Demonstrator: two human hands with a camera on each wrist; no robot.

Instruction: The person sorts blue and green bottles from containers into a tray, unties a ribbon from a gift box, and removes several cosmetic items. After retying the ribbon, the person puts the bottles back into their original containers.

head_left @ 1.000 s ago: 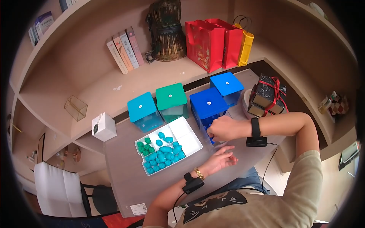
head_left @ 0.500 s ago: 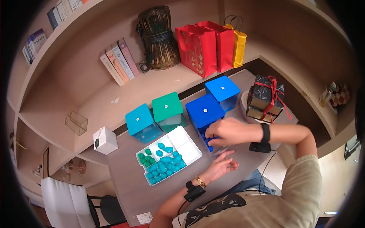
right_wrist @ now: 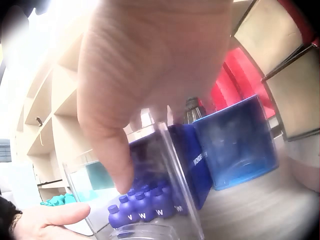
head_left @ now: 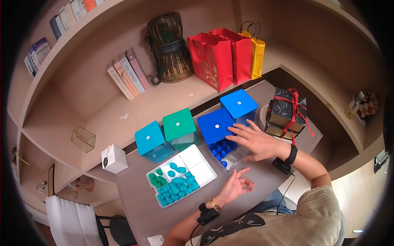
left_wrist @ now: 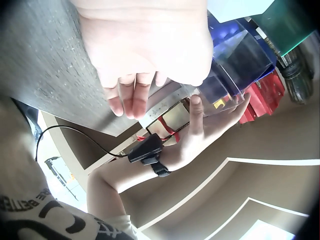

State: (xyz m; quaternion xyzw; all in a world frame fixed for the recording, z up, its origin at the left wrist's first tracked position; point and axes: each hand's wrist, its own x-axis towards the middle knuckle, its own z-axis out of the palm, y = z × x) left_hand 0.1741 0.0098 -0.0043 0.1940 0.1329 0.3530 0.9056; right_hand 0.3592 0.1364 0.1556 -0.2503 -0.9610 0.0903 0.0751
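Observation:
My right hand [head_left: 260,141] is spread over the clear front of the dark-blue-lidded box [head_left: 216,125], fingers nearly straight, fingertips at the lid's right edge. Small blue bottles [head_left: 222,150] stand inside; in the right wrist view, bottles [right_wrist: 142,205] show white letters below my thumb. My left hand [head_left: 234,188] is held palm up in front of that box, fingers loosely bent, with nothing in it. A white tray [head_left: 211,175] to the left holds teal pieces [head_left: 177,188] and green pieces [head_left: 156,180] in compartments; its right-hand compartments show bare white.
Teal-lidded [head_left: 149,137], green-lidded [head_left: 179,124] and light-blue-lidded [head_left: 239,103] boxes stand along the table's back. Black boxes with red ribbon [head_left: 287,108] are at the right, a white cube [head_left: 114,159] at the left. Red bags [head_left: 212,61] stand on the shelf behind.
My right hand has come up from the bottles at the box's front, and its fingers have spread near the lid. My left hand stays much the same. The head view has shifted slightly.

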